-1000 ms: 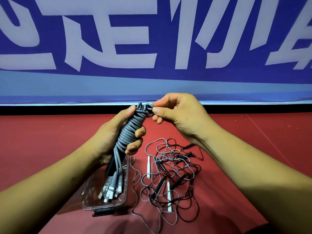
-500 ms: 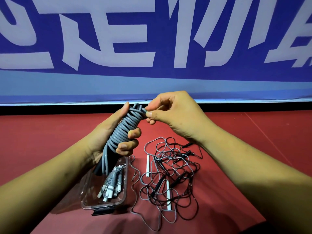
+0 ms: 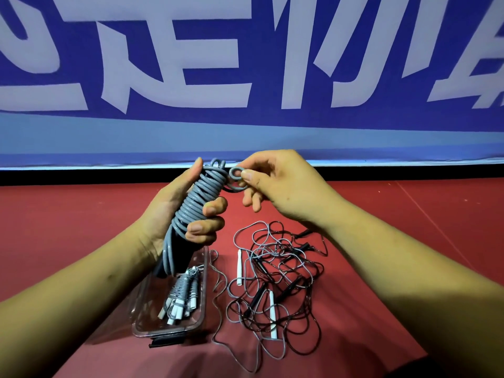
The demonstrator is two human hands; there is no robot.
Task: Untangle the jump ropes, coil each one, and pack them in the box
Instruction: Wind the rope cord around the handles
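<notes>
My left hand grips a grey jump rope wound tightly around its dark handles, held upright and tilted above the box. My right hand pinches the rope's loose end, a small loop just right of the coil's top. Below the coil stands a clear plastic box with a coiled grey rope with white handles inside. To the right of the box a tangle of black and grey ropes lies on the red floor, with white and black handles in it.
A blue banner with large white characters hangs as a wall behind the red floor. A grey rope strand trails along the box's right side towards me.
My right hand has drawn the rope's end out to the right of the coil's top as a small loop. The coil in my left hand has tilted slightly and risen.
</notes>
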